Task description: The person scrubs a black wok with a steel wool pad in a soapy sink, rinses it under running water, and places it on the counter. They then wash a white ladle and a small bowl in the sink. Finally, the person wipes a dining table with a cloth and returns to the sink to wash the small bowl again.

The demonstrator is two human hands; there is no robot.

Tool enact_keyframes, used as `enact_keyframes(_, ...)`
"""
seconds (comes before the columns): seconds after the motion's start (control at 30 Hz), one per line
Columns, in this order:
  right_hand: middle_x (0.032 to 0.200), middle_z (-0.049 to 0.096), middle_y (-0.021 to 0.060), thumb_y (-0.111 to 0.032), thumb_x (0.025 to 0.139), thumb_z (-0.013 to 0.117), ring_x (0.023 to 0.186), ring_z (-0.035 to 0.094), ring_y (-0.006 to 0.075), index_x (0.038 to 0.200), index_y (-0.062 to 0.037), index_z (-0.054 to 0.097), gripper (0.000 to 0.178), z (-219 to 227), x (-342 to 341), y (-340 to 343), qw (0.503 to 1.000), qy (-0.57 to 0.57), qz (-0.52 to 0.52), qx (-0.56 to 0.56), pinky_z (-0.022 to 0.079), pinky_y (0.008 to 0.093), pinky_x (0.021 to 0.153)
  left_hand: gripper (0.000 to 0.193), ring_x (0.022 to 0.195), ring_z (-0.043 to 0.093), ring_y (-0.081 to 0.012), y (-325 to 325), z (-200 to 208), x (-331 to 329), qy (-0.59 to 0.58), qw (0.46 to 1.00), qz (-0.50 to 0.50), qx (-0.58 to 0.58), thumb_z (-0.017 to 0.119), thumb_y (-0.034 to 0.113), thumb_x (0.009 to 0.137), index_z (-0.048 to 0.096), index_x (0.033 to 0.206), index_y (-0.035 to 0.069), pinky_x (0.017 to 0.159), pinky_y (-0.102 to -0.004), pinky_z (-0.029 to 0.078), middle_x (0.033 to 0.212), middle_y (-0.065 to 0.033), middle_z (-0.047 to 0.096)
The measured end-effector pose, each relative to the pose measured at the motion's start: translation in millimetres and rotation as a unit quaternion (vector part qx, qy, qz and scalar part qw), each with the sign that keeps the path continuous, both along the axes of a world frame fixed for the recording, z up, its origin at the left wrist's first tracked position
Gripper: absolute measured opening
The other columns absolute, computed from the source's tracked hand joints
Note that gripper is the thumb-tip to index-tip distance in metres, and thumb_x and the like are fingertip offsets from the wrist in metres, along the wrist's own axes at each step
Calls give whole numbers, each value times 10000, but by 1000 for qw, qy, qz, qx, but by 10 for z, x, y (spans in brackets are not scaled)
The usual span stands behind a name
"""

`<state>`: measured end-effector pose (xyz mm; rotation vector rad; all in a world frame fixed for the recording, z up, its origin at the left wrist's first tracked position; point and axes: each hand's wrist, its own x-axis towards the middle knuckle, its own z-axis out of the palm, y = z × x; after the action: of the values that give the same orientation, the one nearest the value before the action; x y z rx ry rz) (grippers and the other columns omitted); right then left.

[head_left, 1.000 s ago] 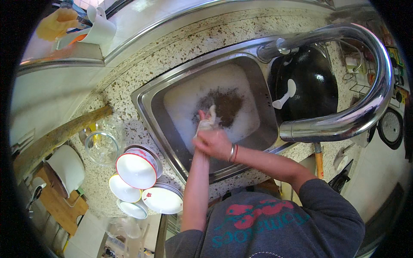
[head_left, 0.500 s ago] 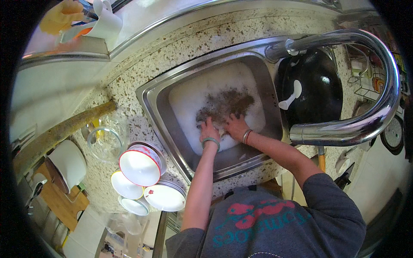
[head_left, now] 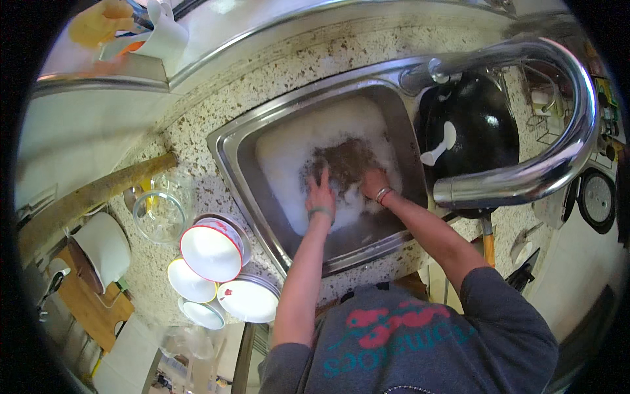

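A steel sink [head_left: 246,141] holds water covered with white foam [head_left: 289,141]. In the middle the foam parts around a dark brown patch [head_left: 348,157]; whether anything lies under it is hidden. My left hand [head_left: 321,195] dips into the near left side of this patch, fingers stretched and apart, with a green bangle at the wrist. At the patch's right edge is my right hand [head_left: 374,182], a bracelet on its wrist. Its fingertips are lost in the foam, so what it touches does not show.
A chrome faucet [head_left: 518,180] arches over the sink's right side. Behind it lies a black wok [head_left: 485,131] with a white spoon [head_left: 445,141]. Stacked bowls [head_left: 211,253], plates [head_left: 252,301] and a glass jar [head_left: 159,217] stand left of the sink.
My right hand has drawn slightly right and its spread fingers have sunk from sight. The left hand has shifted a little in the foam. The dark patch has changed shape.
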<state>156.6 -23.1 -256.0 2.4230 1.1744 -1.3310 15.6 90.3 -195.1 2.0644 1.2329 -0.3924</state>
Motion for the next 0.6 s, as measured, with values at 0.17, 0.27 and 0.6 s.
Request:
enact_keyframes(0.17, 1010, 636, 142, -217, 709, 636, 956, 599, 338, 1045, -136, 640, 346, 388, -190, 327, 988, 49, 138, -59, 477, 428, 848, 334, 985, 605, -331, -125, -553, -61, 156, 977, -139, -30, 525, 160, 832, 557, 1165, 173, 799, -449, 496, 1177, -160, 566)
enact_keyframes(0.27, 1022, 636, 129, -267, 705, 655, 1001, 579, 325, 1041, -138, 629, 360, 280, -85, 212, 995, 52, 80, -3, 468, 423, 850, 270, 991, 610, -305, -201, -629, -133, 199, 961, -182, -68, 476, 161, 850, 619, 1079, 152, 802, -441, 497, 1094, -128, 624)
enact_keyframes(0.6, 1037, 591, 206, -76, 689, 642, 909, 590, 374, 987, -23, 590, 307, 200, 232, 417, 936, -89, -166, 297, 475, 423, 787, 402, 960, 598, -341, 48, -587, -288, 36, 984, -7, -173, 432, 464, 894, 660, 991, 148, 830, -425, 467, 1051, -131, 632)
